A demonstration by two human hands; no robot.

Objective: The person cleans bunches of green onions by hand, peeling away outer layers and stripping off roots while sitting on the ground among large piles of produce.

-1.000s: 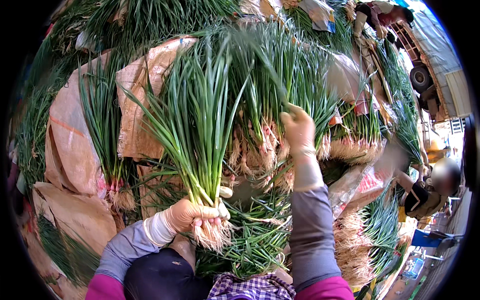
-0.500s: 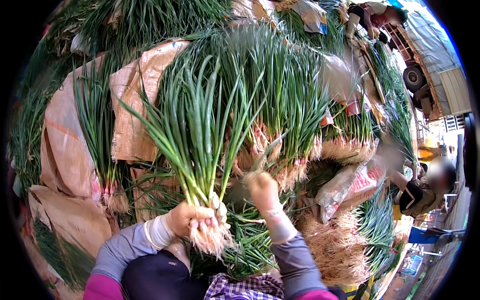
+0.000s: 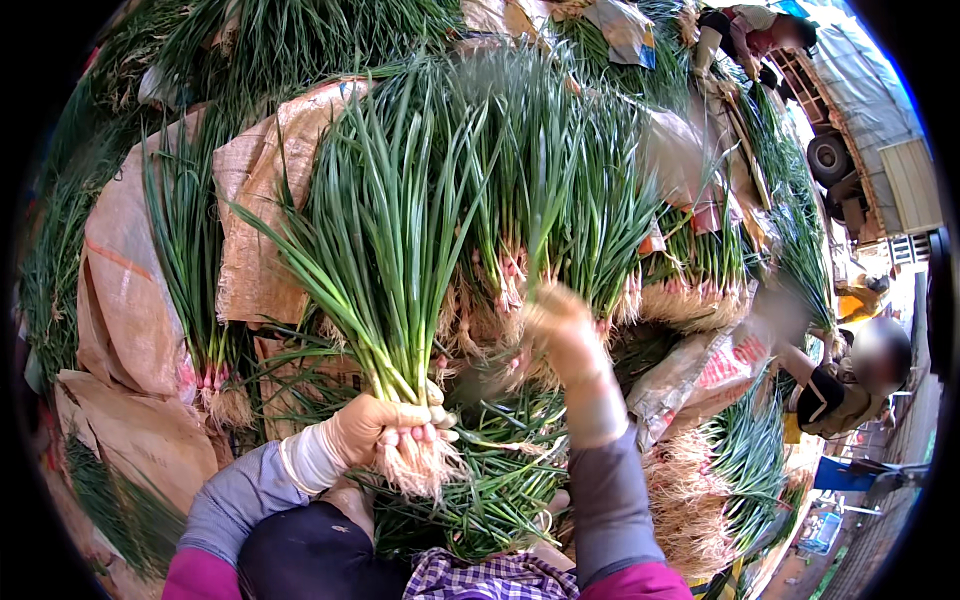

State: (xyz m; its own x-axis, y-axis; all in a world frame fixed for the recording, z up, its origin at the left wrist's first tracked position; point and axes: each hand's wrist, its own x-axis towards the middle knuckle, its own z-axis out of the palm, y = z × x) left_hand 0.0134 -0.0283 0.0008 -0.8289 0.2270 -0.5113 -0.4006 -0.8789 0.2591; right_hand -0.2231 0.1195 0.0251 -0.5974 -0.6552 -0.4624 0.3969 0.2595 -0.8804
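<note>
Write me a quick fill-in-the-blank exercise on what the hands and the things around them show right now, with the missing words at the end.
1. The left hand is closed around a bunch of green onions near its ____ end (root or leaf).
2. The right hand shows ____ in the picture than the left hand (higher or lower).
3. The right hand's outline looks ____ (sharp or blurred).
4. The wheel is toward the picture's ____ side (left or right).

Missing words: root; higher; blurred; right.

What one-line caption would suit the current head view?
The left hand grips a bunch of green onions just above its pale roots, while the blurred right hand hovers apart.
</note>
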